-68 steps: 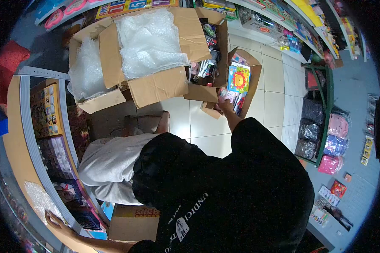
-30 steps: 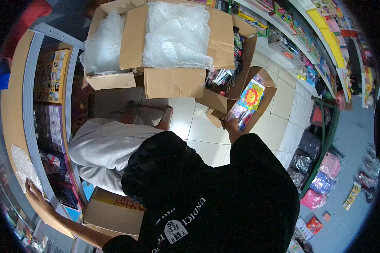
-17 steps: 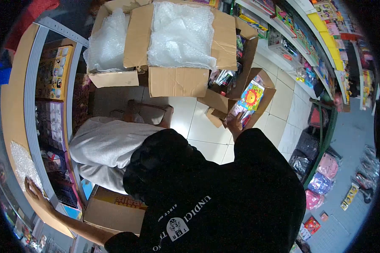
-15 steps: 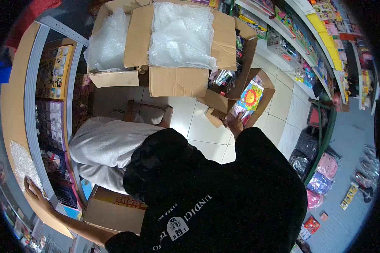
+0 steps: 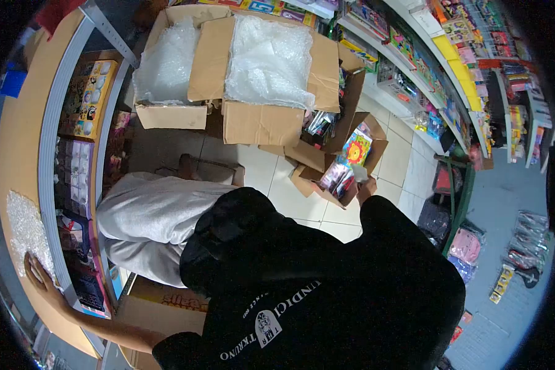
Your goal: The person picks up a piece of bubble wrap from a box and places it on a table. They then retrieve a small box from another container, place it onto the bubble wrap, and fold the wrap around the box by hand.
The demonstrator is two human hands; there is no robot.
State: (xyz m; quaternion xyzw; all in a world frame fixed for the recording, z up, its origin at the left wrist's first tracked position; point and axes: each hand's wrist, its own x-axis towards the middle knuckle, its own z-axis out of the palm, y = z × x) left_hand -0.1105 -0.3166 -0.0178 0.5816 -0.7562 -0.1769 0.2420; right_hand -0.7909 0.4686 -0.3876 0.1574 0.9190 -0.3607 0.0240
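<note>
Resting left hand (image 5: 40, 279): spread on bubble wrap (image 5: 28, 222); slick plastic could slip under weight.
Right hand (image 5: 367, 186): seemingly pinching pale packet (image 5: 357, 173) at small carton's (image 5: 376, 152) near right edge; loose grip could drop it.

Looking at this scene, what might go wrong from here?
The left hand rests on bubble wrap on the wooden ledge, so it might slip if weight goes onto it. The right hand is at the small open box, so a tug could tip it and perhaps spill the lion book.
</note>
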